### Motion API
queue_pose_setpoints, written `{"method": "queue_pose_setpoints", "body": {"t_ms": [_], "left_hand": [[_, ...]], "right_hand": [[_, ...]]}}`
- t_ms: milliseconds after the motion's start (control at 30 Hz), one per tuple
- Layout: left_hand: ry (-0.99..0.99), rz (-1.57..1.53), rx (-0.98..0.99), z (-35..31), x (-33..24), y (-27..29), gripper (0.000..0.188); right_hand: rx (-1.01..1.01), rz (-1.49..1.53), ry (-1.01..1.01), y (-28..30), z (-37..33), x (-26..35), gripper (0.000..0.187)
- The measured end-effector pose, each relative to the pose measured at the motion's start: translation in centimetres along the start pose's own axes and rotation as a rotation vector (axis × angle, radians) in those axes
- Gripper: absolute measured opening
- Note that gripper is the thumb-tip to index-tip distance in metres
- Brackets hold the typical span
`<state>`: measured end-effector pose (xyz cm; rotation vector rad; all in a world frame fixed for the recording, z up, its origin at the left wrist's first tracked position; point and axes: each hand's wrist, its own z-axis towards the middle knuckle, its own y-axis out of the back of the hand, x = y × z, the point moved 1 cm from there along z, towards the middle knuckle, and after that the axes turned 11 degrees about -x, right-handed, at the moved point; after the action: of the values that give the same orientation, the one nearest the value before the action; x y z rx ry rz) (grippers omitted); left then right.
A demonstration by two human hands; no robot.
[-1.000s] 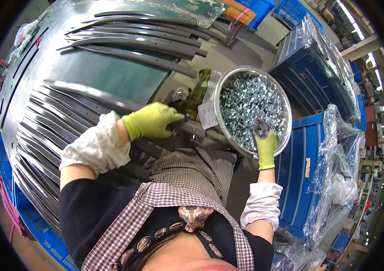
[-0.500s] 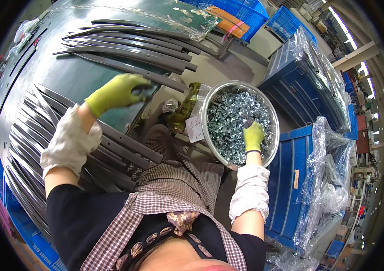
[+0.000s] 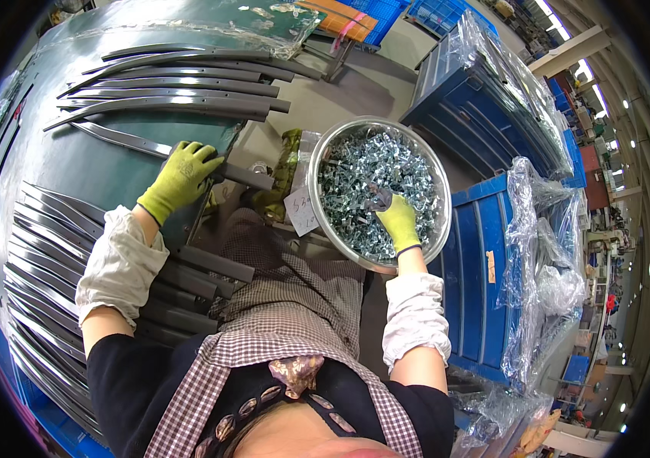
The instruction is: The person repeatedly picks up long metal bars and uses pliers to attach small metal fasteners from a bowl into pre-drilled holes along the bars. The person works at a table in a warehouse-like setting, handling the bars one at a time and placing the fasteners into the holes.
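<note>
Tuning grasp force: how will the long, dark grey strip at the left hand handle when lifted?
Probably stiff: the long, dark grey strip juts past the green tabletop without visible sag. Possibly slippery: its surface looks smooth and glossy.

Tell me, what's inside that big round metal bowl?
The bowl holds a heap of small shiny metal pieces, with the gloved right hand at their surface. They cover its bottom, so whatever lies deeper cannot be seen.

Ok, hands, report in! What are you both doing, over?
Left gloved hand: on a dark curved strip, near one end. Right gloved hand: among small metal pieces in the round metal basin. Nothing seen blocking either.
</note>
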<state>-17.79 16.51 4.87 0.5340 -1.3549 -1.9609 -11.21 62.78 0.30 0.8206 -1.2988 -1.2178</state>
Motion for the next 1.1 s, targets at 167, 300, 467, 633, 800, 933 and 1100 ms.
{"method": "queue_pose_setpoints", "body": {"t_ms": [167, 300, 467, 633, 800, 933, 1100], "left_hand": [[-0.059, -0.172, 0.012, -0.6, -2.0, 2.4, 0.043], [-0.037, -0.319, -0.033, -0.9, -3.5, 1.2, 0.038], [-0.028, -0.255, -0.138, 0.0, -3.6, 0.5, 0.037], [0.025, -0.335, -0.005, -0.9, -3.7, 0.0, 0.044], [0.09, -0.365, 0.111, -2.5, -4.5, 0.7, 0.048], [0.063, -0.254, 0.042, -2.2, -5.6, 1.8, 0.05], [0.047, 0.053, -0.081, -1.4, -6.7, 1.2, 0.058]], "right_hand": [[-0.005, -0.017, 0.023, -0.8, -0.6, -0.6, 0.038], [-0.104, -0.019, -0.096, -0.4, -1.2, -0.8, 0.027], [-0.239, 0.287, -0.231, 0.5, -2.3, -1.5, 0.029], [-0.172, 0.779, -0.304, 0.6, -2.9, -2.5, 0.034], [-0.11, 1.024, -0.216, 0.8, -3.9, -2.8, 0.041], [-0.074, 1.016, -0.172, 3.6, -4.6, 0.6, 0.037], [-0.014, 1.174, -0.166, 4.7, -5.8, 2.5, 0.034]]}}
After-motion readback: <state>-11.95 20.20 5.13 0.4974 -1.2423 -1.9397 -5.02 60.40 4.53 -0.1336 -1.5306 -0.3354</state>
